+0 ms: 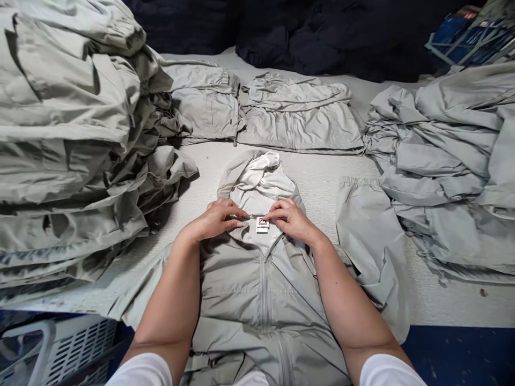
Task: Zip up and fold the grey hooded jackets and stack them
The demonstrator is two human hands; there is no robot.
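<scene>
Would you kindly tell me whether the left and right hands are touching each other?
Apart. The head view shows a gap between the left hand and right hand, with the white label visible between them.

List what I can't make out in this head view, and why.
Head view:
Fine print on the label: too small.
Lower end of the jacket: cut off by the bottom edge.
Jacket parts under the left hand and right hand: hidden by them.
Garment pile at left: cut by left and top edges.

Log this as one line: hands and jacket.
left hand: at jacket neckline | right hand: at label edge | jacket: on table, hood beyond hands
</scene>
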